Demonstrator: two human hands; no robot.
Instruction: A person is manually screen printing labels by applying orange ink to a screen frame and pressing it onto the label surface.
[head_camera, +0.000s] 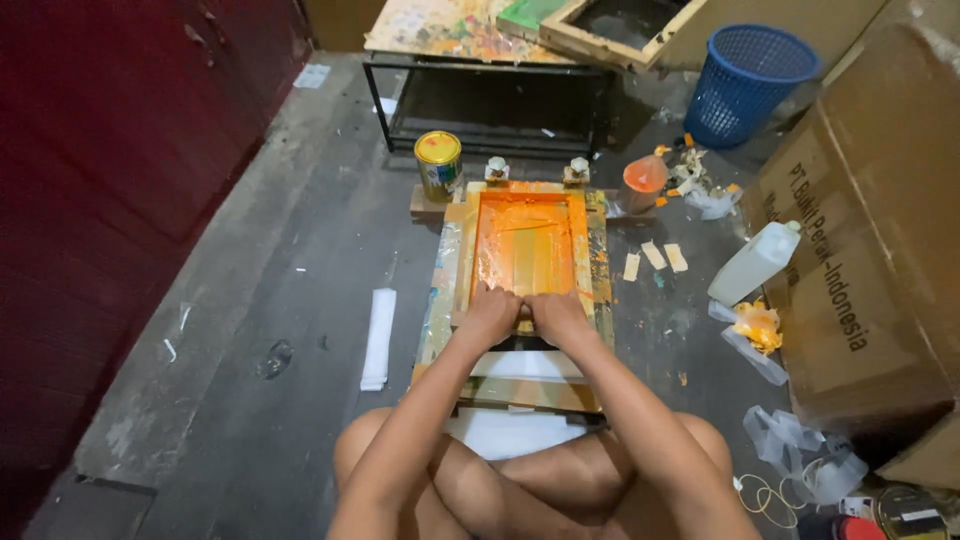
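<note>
A white strip (378, 338) lies on the floor left of the left hand (489, 315), which presses, fingers curled, beside the right hand (556, 315) on the near edge of an orange screen (525, 245), a jug (755, 262) off right.

A worn grey floor (300, 300), stained and littered with scraps, runs beside a dark red wall (110, 130) on the left. A paint-splattered table (470, 35) stands ahead, near a blue basket (745, 85) and large cardboard boxes (870, 250).
</note>
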